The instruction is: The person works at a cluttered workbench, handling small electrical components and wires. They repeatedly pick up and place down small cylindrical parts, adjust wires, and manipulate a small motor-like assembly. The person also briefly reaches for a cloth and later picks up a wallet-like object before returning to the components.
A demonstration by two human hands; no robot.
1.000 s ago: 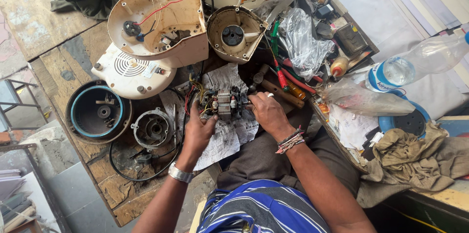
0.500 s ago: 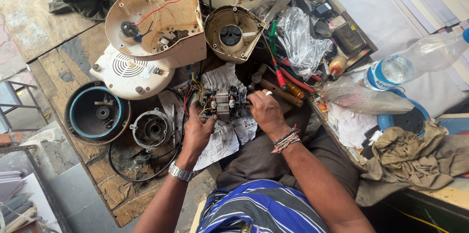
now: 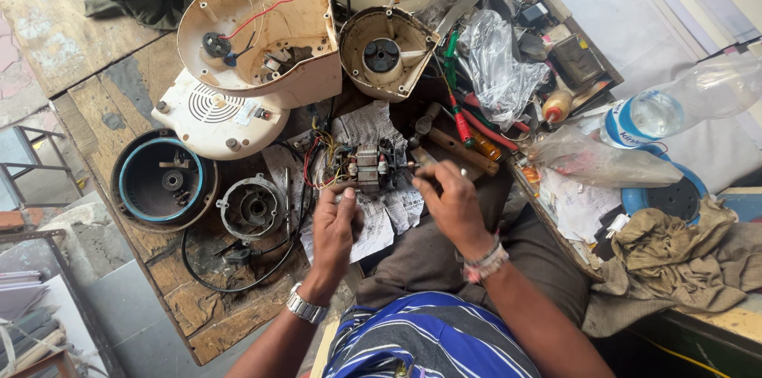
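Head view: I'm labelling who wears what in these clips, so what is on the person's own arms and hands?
Both forearms are bare, with no sleeves showing and no gloves. The left hand has a silver metal wristwatch with a link band at its wrist. The right hand has a stack of thin bracelets, beaded and thread-like, in pale, red and dark tones.

Cream housing [image 3: 262, 37] with a red wire inside; black round base [image 3: 163, 181] with a blue ring. Motor [image 3: 369, 168] is grey metal with red and yellow leads. Shirt [image 3: 429, 342] blue-white striped, screwdrivers [image 3: 464, 120] red and green, rag [image 3: 675, 259] khaki, surface [image 3: 103, 100] worn brown wood.
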